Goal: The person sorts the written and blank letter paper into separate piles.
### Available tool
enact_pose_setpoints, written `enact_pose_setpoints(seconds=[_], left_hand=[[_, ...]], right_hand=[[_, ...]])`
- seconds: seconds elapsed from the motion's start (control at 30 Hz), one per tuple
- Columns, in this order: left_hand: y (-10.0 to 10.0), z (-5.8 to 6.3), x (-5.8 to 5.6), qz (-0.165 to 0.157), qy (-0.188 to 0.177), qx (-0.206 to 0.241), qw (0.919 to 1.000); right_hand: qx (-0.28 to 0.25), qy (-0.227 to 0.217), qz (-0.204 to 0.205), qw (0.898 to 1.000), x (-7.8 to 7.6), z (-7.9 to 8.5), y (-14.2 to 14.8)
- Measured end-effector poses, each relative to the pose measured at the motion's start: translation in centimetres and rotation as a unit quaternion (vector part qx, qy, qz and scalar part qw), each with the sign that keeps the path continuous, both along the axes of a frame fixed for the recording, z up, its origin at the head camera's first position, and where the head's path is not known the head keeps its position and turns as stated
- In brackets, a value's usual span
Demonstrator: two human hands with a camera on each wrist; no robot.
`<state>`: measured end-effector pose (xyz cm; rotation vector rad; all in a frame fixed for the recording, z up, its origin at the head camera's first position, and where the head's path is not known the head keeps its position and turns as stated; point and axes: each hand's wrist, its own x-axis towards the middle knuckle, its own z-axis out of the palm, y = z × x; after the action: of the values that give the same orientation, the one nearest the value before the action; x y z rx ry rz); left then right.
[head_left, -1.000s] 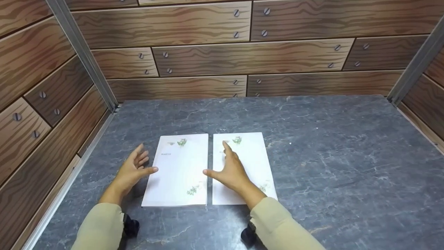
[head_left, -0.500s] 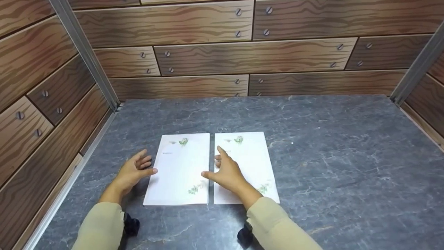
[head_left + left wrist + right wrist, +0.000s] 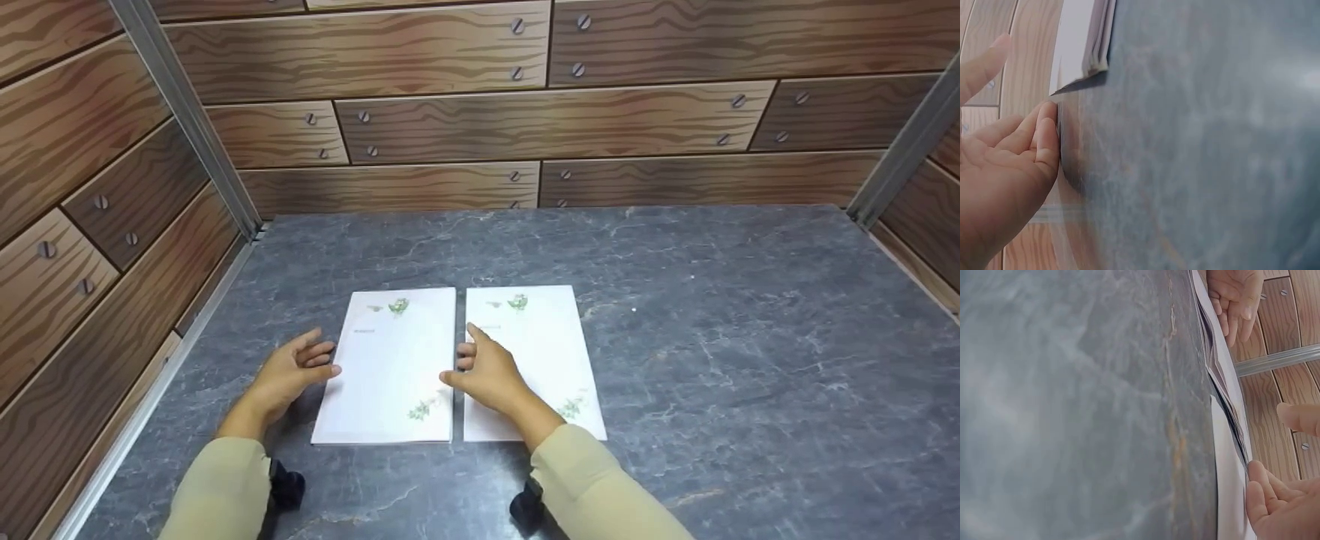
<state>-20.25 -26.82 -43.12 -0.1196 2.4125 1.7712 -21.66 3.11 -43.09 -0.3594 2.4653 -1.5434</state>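
Two white paper piles printed with small green plants lie side by side. The left one is a stack of paper (image 3: 394, 360), several sheets thick at its edge in the left wrist view. To its right lies a thinner paper (image 3: 540, 352). My left hand (image 3: 289, 371) is at the stack's left side, fingertips low by the tabletop and thumb over the edge. My right hand (image 3: 491, 371) is over the thinner paper's left part, its fingers at the narrow gap and its thumb above the stack's right edge. Both thumbs stand apart from the fingers in the wrist views.
The papers lie on a grey marbled tabletop (image 3: 712, 360). Wood-patterned panels (image 3: 450, 127) rise behind and at both sides, with metal corner posts (image 3: 184, 112). Black wrist devices (image 3: 285, 486) hang under both sleeves.
My right hand has drawn slightly left and its fingers have come down to the gap between the papers. My left fingers have come in nearer the stack's edge. The papers look unmoved.
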Motion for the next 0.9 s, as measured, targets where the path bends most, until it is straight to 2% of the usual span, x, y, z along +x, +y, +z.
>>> enact_pose_setpoints(seconds=[0.43,0.7,0.9], left_hand=[[-0.02,-0.13,-0.09,0.001,0.003,0.013,0.9999],[-0.07,-0.03,0.02,0.005,0.007,0.016,0.9998],[-0.08,-0.10,0.09,0.013,0.005,0.027,0.9995]], right_hand=[[0.015,-0.010,-0.003,1.000,-0.21,0.12,-0.61],[-0.003,-0.014,-0.004,1.000,-0.10,0.29,-0.56],[-0.028,-0.024,-0.019,0.999,-0.20,0.28,-0.57]])
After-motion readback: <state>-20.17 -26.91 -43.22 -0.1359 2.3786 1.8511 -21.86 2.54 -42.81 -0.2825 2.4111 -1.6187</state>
